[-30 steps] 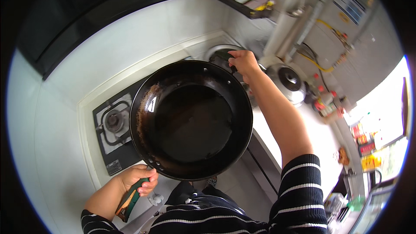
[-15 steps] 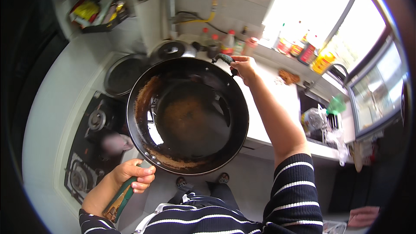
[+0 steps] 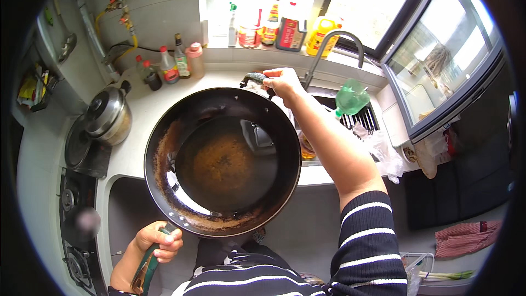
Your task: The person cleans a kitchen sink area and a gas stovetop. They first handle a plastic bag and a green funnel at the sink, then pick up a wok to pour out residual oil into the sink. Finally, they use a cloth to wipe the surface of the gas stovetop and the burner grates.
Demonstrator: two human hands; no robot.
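Observation:
With both hands I hold a large black wok point(image 3: 205, 104) out in front of me. Its inside shows brown residue along the left and near walls, and dark, shiny liquid with a brown patch lies in the bottom. My left hand point(image 3: 158, 239) is closed around the long green handle point(image 3: 147, 269) at the near left. On the far side, my right hand point(image 3: 282, 84) grips the small loop handle point(image 3: 253, 78). The wok hangs close to the front edge of the white counter point(image 3: 137, 126), partly covering it.
Beyond my right forearm lies a sink point(image 3: 323, 100) with a dark faucet point(image 3: 345, 33) and a green plastic bottle point(image 3: 352, 97). Several bottles stand along the windowsill point(image 3: 219, 53). A lidded steel pot point(image 3: 112, 120) and a gas stove point(image 3: 68, 219) are at left. An open window point(image 3: 446, 60) juts inward.
My view has turned right, from the stove toward the sink. The wok has come along in both hands, away from the stove. Neither hand has let go.

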